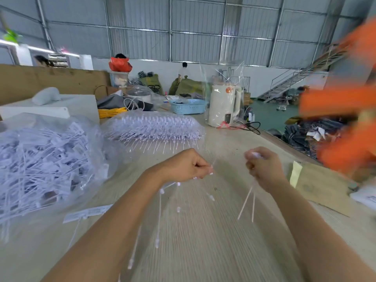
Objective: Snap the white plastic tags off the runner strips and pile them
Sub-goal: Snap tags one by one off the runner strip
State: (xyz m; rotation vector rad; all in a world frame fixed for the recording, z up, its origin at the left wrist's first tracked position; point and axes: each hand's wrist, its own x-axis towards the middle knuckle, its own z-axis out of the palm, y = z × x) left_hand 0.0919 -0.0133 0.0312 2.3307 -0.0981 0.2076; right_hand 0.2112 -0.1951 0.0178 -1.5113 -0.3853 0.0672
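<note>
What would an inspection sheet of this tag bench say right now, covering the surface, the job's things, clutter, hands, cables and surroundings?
Surface: pale wood-grain table.
Job's things: loose tags in a clear bag at left; stacked runner strips bagged behind it; one labelled tag lying loose.
Clutter: blue basket, bagged white kettle, cardboard sheet.
Hands: left hand grips blurred tags; right hand grips thin white stems.
Cables: black cord by the kettle; yellow cable behind the strips.
Surroundings: warehouse hall, metal staircase, blurred orange shape at right.
</note>
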